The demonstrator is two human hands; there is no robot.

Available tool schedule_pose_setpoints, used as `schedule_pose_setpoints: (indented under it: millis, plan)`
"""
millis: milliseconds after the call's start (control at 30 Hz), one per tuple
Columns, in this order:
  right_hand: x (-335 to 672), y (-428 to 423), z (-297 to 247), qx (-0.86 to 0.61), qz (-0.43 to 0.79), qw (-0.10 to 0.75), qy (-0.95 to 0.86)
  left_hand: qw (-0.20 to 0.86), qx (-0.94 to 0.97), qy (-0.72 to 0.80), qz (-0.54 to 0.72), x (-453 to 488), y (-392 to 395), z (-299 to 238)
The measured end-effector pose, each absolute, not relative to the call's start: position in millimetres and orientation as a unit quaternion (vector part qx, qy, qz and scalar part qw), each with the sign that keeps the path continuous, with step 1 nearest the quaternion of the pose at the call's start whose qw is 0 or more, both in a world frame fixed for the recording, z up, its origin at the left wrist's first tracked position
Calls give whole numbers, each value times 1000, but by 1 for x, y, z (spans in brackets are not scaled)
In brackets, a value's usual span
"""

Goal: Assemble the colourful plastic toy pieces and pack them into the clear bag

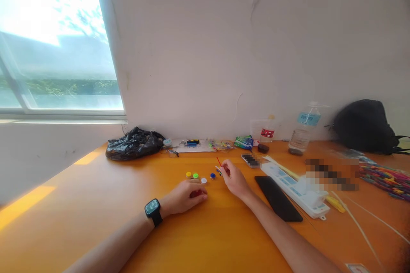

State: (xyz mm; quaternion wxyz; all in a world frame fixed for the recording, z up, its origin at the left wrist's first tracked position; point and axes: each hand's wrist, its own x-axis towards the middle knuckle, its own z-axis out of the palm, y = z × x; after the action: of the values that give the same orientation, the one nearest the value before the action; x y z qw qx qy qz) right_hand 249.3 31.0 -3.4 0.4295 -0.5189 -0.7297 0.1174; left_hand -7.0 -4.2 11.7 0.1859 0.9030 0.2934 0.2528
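Red stick (218,161) is pinched by the right hand (235,180), its long axis slanted up and leftward; between both hands, nearer the right, the blue piece (212,176) is set. Whether anything is held by the curled left hand (185,197) cannot be told.

Left hand (185,197): underside hidden; window (68,87) cut off by left edge.

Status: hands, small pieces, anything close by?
Right hand: pinching red stick. Left hand: curled, hold unclear. Yellow piece, green piece, white piece, blue piece: near hands. Black slab close by right hand.
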Motion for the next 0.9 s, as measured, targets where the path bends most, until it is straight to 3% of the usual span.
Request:
schedule_pose_setpoints:
  millis: [267, 533, 733, 900]
  plan:
    - [241, 20, 2, -516, 96, 402, -750, 111, 901, 341, 243, -8, 1, 1]
    - [243, 17, 7, -605, 51, 357, -710, 114, 883, 385, 245, -11, 8, -6]
    - [234, 13, 1, -464, 174, 363, -789, 110, 886, 389, 228, -11, 3, 4]
    - [230, 13, -3, -436, 226, 410, -769, 106, 894, 380, 212, -14, -1, 8]
